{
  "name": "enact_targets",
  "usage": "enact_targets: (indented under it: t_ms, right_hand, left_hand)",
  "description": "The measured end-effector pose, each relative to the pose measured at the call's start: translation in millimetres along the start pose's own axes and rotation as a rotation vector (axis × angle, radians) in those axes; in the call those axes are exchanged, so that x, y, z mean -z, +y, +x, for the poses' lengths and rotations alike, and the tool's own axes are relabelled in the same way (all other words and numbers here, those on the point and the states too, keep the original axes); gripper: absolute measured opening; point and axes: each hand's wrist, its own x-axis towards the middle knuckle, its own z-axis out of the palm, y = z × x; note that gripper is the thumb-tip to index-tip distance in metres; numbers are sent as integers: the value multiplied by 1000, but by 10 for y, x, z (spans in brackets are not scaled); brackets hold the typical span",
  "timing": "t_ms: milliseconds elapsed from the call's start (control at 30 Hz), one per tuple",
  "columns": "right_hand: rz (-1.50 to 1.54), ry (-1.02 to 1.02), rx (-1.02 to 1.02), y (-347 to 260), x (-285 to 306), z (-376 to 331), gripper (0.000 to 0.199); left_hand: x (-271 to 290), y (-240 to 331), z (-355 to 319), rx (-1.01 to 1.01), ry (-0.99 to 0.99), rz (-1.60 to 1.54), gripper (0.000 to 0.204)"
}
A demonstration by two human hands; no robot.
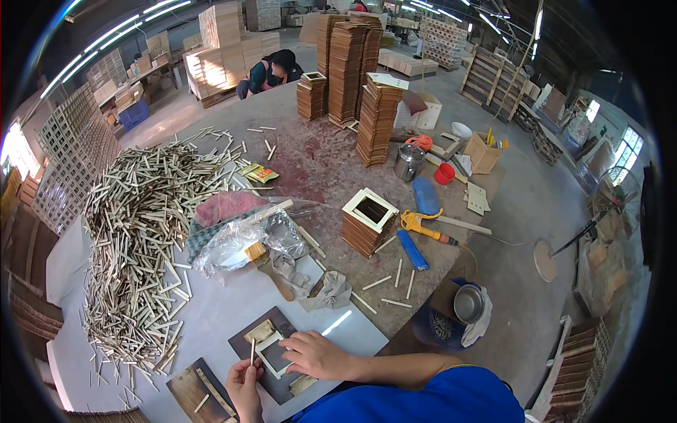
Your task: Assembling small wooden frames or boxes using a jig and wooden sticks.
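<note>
Joining pieces, hands apart: the left hand (245, 389) pinches a slim wooden stick (253, 351) between thumb and fingers; the right hand (317, 354), partly curled, touches the pale rectangular frame (268, 341), its grip unclear. Best practice: frame flat on the dark board (283, 390), stick square to its edge. Beyond: a stick heap (141, 247) and a frame stack (365, 236).

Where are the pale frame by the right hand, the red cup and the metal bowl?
Pale frame (269, 362): head view, left bar.
Red cup (443, 177): head view, side wall.
Metal bowl (468, 304): head view, inside bottom.
</note>
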Motion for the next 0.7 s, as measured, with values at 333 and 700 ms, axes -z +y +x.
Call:
enact_targets:
  t_ms: [333,700]
  right_hand:
    - [38,68,21,39,-50,-4,29]
    - [62,-37,5,103,-4,1,31]
  left_hand:
    - [28,34,17,-16,-60,85,16]
    - [-20,33,35,-16,-19,71,15]
